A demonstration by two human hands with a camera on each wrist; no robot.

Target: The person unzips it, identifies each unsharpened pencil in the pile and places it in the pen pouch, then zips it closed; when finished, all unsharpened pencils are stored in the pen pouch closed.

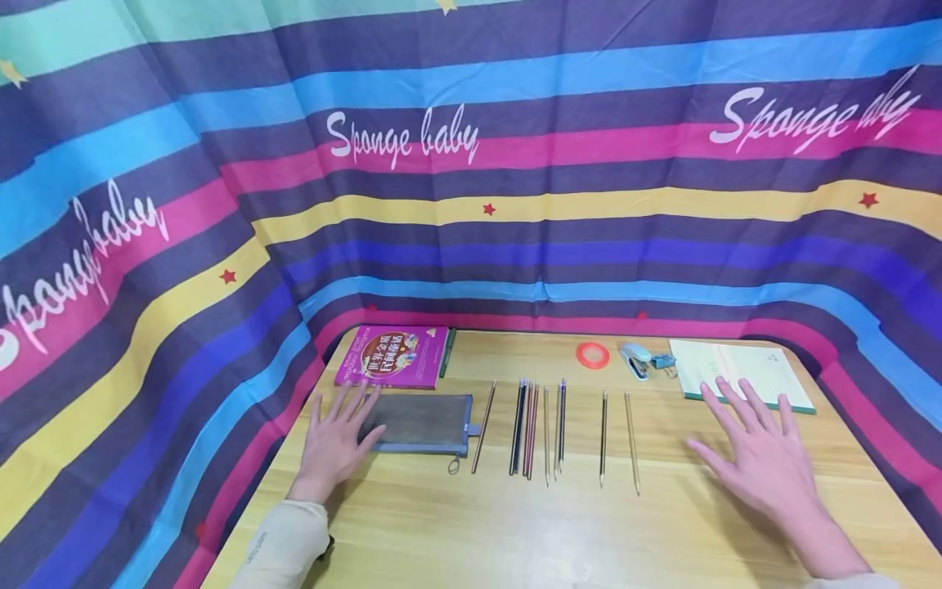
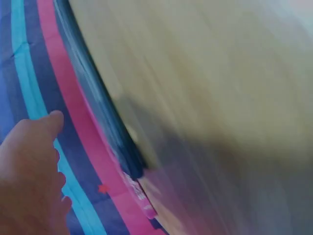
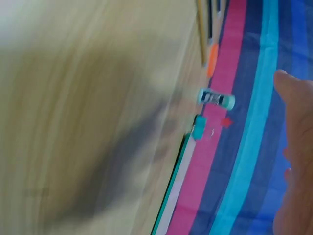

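Observation:
My left hand (image 1: 334, 442), fingers spread, hovers at the left end of a grey mesh zip pouch (image 1: 419, 423) and holds nothing. Over the table's right side my right hand (image 1: 765, 454) is spread too, its fingertips overlapping the near edge of a pale green notebook (image 1: 739, 372) in the head view. Between the hands lie several pencils: a brown one (image 1: 483, 427) beside the pouch, a bundle of dark and reddish ones (image 1: 524, 427), a few near the middle (image 1: 562, 425), a black one (image 1: 604, 439) and a tan one (image 1: 632, 443).
A purple book (image 1: 397, 357) lies at the back left, with a dark green edge (image 1: 446, 353) beside it. Along the back are a roll of red tape (image 1: 592, 355), a light blue stapler (image 1: 636, 361) and a small teal item (image 1: 663, 361). A striped curtain (image 1: 515, 245) surrounds the wooden table (image 1: 515, 532).

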